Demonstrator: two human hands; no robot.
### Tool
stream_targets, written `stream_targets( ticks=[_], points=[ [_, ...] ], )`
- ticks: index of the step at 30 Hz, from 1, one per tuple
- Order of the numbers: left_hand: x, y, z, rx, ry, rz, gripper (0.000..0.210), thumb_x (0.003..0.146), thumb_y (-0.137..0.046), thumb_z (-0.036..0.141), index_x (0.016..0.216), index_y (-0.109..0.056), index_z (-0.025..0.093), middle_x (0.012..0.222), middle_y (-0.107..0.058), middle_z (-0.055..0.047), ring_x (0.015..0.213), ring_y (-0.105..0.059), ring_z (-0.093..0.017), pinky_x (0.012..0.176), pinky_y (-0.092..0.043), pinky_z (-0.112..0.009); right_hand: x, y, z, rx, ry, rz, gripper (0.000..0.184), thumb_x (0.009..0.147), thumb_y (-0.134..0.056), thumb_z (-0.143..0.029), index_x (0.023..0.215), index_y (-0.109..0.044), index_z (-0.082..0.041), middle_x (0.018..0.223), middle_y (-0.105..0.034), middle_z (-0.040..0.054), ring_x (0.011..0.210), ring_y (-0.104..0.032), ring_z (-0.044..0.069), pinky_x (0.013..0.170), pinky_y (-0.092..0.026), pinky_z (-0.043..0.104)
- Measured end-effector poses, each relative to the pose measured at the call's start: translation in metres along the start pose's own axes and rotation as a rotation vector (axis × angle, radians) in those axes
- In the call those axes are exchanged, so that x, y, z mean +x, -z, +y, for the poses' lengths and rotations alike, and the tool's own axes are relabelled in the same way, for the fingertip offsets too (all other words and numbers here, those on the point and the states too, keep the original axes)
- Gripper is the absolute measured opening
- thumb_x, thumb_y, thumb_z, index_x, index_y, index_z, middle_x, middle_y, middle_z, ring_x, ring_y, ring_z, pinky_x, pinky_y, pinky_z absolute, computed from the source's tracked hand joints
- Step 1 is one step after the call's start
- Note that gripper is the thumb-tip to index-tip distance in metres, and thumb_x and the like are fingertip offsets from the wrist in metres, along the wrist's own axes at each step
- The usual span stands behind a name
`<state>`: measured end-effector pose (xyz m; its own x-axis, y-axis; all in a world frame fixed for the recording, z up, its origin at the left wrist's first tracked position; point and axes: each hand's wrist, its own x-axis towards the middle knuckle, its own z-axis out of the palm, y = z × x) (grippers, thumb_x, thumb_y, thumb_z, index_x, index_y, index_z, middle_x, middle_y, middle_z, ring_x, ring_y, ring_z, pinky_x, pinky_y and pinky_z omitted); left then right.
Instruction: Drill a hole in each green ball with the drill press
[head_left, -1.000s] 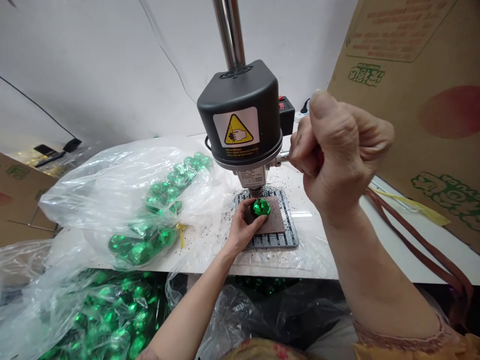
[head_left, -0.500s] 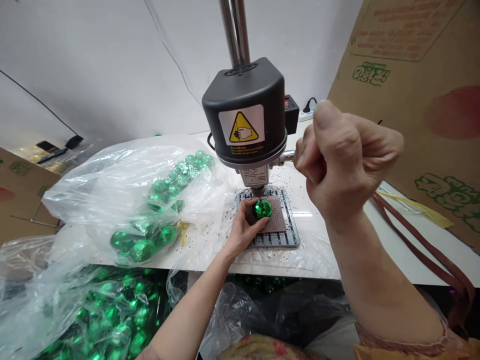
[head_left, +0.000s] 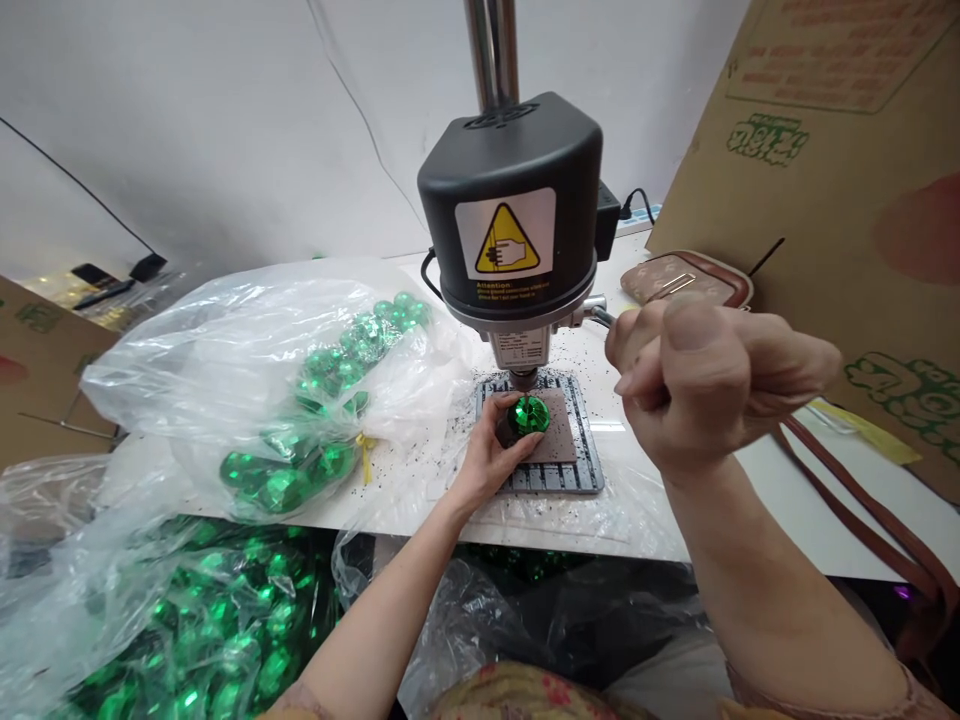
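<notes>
A green mirror-faceted ball [head_left: 535, 414] sits under the chuck [head_left: 523, 380] of a black bench drill press [head_left: 439, 215]. My left hand [head_left: 487, 455] grips the ball and what looks like a dark holder beneath it, thumb at the near side and fingers behind. The drill bit comes down to the ball's top; whether it is inside cannot be made out. My right hand [head_left: 694, 385] is closed in a fist around the press's feed lever [head_left: 602, 316], most of which the fingers hide. Below the ball lie a brownish board [head_left: 559, 440] and the slotted metal base [head_left: 590, 472].
A clear plastic bag [head_left: 202, 330] of green balls lies on the white table at left, with more bagged balls [head_left: 217, 620] lower down. Dark shavings surround the base. A brown patterned bag [head_left: 667, 275] and cardboard box [head_left: 840, 230] stand at right.
My right hand has swung lower and slightly right with the lever, uncovering the brown bag behind it. The view has shifted a little. My left hand keeps its hold on the ball.
</notes>
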<state>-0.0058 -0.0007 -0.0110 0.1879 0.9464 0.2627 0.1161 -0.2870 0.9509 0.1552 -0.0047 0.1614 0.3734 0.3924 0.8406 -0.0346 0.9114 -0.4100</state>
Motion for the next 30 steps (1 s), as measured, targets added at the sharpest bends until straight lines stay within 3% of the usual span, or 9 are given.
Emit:
stream_targets(
  ticks=[17, 30],
  points=[
    [-0.001, -0.001, 0.002, -0.009, -0.008, 0.007, 0.048, 0.084, -0.078, 0.033, 0.123, -0.052, 0.025, 0.13, -0.058, -0.009, 0.127, -0.055, -0.026, 0.114, -0.04, -0.045, -0.012, 0.016, 0.012, 0.019, 0.189, -0.147, 0.043, 0.085, -0.057, -0.005, 0.048, -0.038, -0.016, 0.046, -0.032, -0.0059, 0.04, -0.034, 0.004, 0.042, -0.024, 0.027],
    [-0.002, -0.002, 0.001, -0.011, -0.012, 0.021, 0.048, 0.084, -0.078, 0.037, 0.123, -0.054, 0.025, 0.131, -0.059, -0.008, 0.125, -0.057, -0.025, 0.112, -0.042, -0.043, -0.017, 0.023, 0.018, 0.061, 0.293, -0.248, 0.037, 0.08, -0.056, -0.001, 0.051, -0.042, -0.018, 0.046, -0.036, -0.0073, 0.035, -0.036, 0.005, 0.041, -0.025, 0.028]
  ],
)
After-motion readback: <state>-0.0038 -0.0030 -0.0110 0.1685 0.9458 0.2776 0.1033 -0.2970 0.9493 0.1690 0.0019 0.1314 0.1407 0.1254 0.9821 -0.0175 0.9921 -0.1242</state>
